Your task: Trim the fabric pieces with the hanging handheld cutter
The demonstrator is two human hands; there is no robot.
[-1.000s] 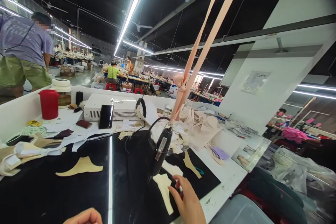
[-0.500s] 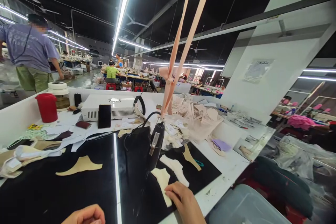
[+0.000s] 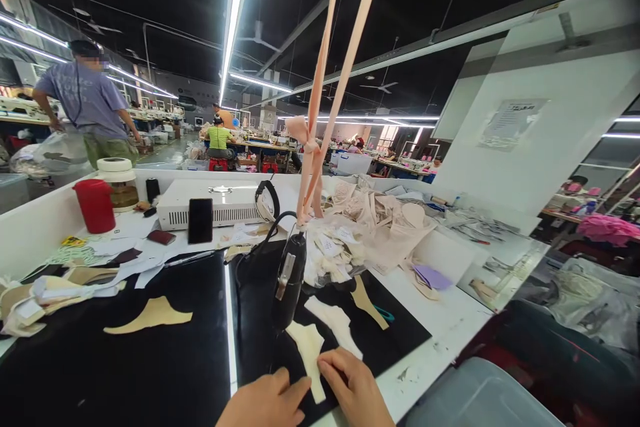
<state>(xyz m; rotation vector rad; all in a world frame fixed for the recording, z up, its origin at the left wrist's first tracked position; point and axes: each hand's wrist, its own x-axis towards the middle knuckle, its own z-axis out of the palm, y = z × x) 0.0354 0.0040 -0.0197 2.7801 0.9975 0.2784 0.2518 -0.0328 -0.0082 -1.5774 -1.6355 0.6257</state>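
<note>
Head view: a black corded tool (image 3: 290, 277) is seen suspended by pink straps (image 3: 315, 160) over a black mat (image 3: 165, 373), and is taken as the landmark. A cream cut piece (image 3: 307, 347) is laid flat on the mat, directly in front of the tool, its far end just beside the tool's lower end. The left hand (image 3: 265, 401) is held in front of the tool, slightly to its left; its fingers are spread and partly bent, nothing is seen grasped, and the extended finger is placed at the piece's left edge. The right hand (image 3: 356, 387) is positioned in front of the tool and to its right; thumb and fingertips are brought together at the piece's right edge, but whether the material is pinched cannot be told. Right of the tool, a white cut piece (image 3: 336, 321) and, farther right, a beige strip (image 3: 369, 303) are noted. Well left of it, a tan cut piece (image 3: 154, 317) is laid. Behind it to the left, a phone (image 3: 201, 221) is propped against a white box (image 3: 227, 203) on the worktop (image 3: 400, 287).
</note>
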